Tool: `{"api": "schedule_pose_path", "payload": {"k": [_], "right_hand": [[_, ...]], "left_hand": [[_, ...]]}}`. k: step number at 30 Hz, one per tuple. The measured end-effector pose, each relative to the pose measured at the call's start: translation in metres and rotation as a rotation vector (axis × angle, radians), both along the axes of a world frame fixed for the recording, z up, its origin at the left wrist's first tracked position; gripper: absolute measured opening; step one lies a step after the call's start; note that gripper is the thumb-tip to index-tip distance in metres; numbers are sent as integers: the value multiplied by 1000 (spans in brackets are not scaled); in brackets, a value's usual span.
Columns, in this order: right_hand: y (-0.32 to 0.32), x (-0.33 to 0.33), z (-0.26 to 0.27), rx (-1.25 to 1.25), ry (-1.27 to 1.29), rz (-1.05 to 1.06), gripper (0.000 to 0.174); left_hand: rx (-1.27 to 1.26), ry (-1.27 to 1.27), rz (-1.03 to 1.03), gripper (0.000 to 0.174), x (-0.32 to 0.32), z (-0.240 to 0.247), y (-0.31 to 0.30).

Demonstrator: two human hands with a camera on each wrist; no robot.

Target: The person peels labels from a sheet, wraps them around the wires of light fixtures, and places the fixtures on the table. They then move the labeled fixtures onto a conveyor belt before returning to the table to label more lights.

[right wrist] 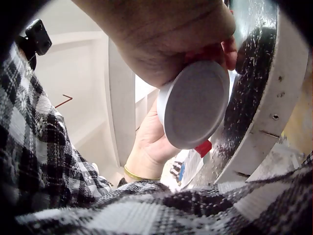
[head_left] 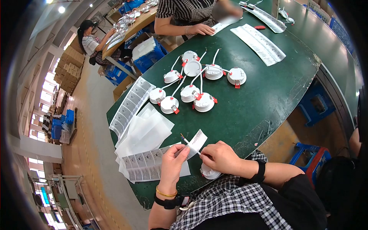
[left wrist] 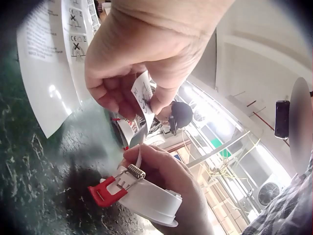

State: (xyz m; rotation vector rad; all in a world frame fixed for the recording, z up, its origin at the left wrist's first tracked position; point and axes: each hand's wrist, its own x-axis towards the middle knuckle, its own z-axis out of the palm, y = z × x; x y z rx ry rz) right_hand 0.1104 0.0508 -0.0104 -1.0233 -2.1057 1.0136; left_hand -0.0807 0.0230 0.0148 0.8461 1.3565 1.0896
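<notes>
My left hand (head_left: 173,163) pinches a small white printed label (head_left: 198,141) between thumb and fingers. The label wraps against a white cable (head_left: 185,140) whose bare end pokes out past it. Lower on this cable, my right hand (head_left: 222,158) grips it with thumb and fingertips. Just under that hand hangs a round white downlight (head_left: 210,173), beside the table's near edge. In the left wrist view a red spring clip (left wrist: 106,193) sticks out from the lamp's side. The right wrist view shows the lamp's flat front (right wrist: 198,105); the right fingers are partly hidden there.
Several white downlights (head_left: 204,102) with red clips lie mid-table, their cables crossing. Left of my hands are label sheets (head_left: 143,163) and translucent backing sheets (head_left: 147,128). Across the green table (head_left: 264,92) a person handles another sheet. A blue stool (head_left: 312,157) stands at the right.
</notes>
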Motion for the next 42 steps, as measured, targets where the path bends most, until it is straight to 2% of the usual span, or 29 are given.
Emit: {"api": "schedule_pose_path", "payload": {"k": [24, 27, 29, 33, 35, 36, 38, 39, 41, 42], "right_hand": [[0, 0, -1, -18, -31, 11, 18], [0, 1, -3, 28, -4, 0, 20], [-1, 2, 2, -97, 71, -29, 19], [-1, 8, 1, 7, 132, -65, 18], [-2, 6, 8, -74, 305, -42, 16], [-3, 4, 9, -71, 301, -40, 16], [-5, 0, 12, -255, 263, -27, 19], [-4, -1, 15, -250, 256, -21, 19], [-4, -2, 22, -425, 186, -85, 20], [-4, -1, 24, -420, 176, -75, 20]], "left_hand": [[13, 52, -7, 15, -1, -1, 3], [20, 45, -2, 15, -1, 0, 3], [35, 45, -9, 15, -1, 0, 3], [58, 63, 0, 15, 1, -1, 1], [71, 69, -13, 15, 1, -4, 0], [74, 65, -11, 15, 2, -4, 0], [114, 126, -38, 15, 3, -3, 0], [120, 121, -31, 15, 4, -2, -1], [140, 167, -61, 19, 8, 4, -4], [145, 160, -50, 19, 12, 9, -6]]}}
